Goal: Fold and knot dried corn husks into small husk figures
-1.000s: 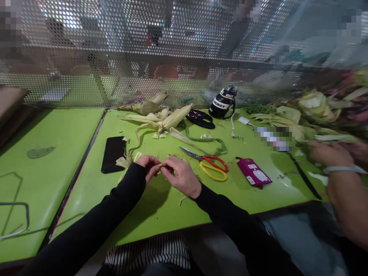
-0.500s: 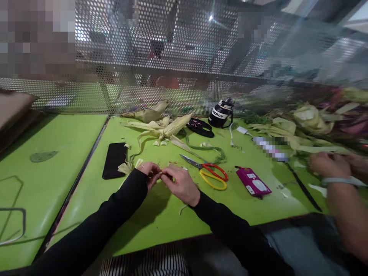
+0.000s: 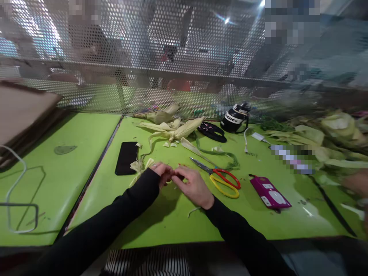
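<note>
My left hand [image 3: 164,174] and my right hand [image 3: 195,187] meet fingertip to fingertip just above the green table. Both are pinched closed; whatever sits between the fingers is too small and covered to make out. Pale strips of corn husk [image 3: 138,167] stick out beside my left wrist, partly behind the sleeve. Under my right wrist a thin pale strand [image 3: 193,211] lies on the table. To the right of my right hand rest scissors [image 3: 220,178] with one red and one yellow handle, blades slightly apart. A black phone [image 3: 125,158] lies left of my left hand.
Behind my hands lie corn husks [image 3: 172,132], green cord [image 3: 222,153] and a black palette-like piece [image 3: 212,131]. A black bottle [image 3: 235,117] stands near the perforated metal screen [image 3: 161,73]. On the right are a magenta power strip [image 3: 270,193], more husks [image 3: 310,140] and a blurred person's hand [image 3: 358,182].
My view has turned left, so the table's things sit farther right. The co-worker's hands have mostly slipped out at the right edge. My own hands stay pinched together.
</note>
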A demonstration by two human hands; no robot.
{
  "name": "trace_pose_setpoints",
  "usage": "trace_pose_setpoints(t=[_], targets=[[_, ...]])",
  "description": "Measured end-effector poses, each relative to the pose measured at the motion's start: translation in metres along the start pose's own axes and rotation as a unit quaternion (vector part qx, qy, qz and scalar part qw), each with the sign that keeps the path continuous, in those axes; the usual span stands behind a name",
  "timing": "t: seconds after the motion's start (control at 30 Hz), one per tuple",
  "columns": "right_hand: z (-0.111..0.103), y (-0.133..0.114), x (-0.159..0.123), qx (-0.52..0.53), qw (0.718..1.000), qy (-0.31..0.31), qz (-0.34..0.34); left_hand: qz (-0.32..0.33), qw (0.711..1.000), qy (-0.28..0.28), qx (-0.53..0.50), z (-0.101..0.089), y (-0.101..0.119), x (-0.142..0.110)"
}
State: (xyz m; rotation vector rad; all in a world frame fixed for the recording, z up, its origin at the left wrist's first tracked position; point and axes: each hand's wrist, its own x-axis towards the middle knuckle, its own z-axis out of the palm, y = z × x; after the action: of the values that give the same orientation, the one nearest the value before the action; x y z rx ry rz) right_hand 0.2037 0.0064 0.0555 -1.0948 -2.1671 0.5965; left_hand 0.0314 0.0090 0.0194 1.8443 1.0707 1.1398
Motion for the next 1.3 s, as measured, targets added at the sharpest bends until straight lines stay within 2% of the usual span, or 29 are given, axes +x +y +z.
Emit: trace_pose_setpoints(t=[0.2, 0.37, 0.43, 0.6, 0.73, 0.97, 1.17, 1.3], targets=[[0.001, -0.003, 0.001, -0.003, 1.000, 0.011, -0.019, -0.073, 0.992, 0.010, -0.103, 0.003, 0.001, 0.000], [0.005, 0.000, 0.000, 0.024, 1.000, 0.004, -0.010, -0.125, 0.983, 0.004, -0.132, -0.003, 0.009, 0.001], [0.005, 0.001, -0.001, 0.036, 0.999, 0.005, -0.001, -0.123, 0.986, 0.009, -0.110, -0.004, 0.009, 0.001], [0.005, 0.002, 0.000, 0.074, 0.995, 0.057, 0.035, -0.089, 0.993, 0.013, -0.082, 0.002, -0.002, 0.003], [0.008, 0.003, 0.001, 0.095, 0.994, 0.039, 0.024, -0.127, 0.984, -0.027, -0.122, 0.008, -0.013, 0.003], [0.006, 0.001, 0.002, 0.102, 0.995, 0.001, 0.019, -0.096, 0.990, -0.042, -0.089, 0.003, -0.020, 0.001], [0.006, -0.004, 0.003, 0.096, 0.995, -0.032, 0.024, -0.094, 0.989, -0.059, -0.094, -0.001, -0.015, 0.000], [0.009, -0.004, 0.000, 0.070, 0.997, 0.020, -0.003, -0.115, 0.980, -0.021, -0.164, -0.003, -0.001, 0.000]])
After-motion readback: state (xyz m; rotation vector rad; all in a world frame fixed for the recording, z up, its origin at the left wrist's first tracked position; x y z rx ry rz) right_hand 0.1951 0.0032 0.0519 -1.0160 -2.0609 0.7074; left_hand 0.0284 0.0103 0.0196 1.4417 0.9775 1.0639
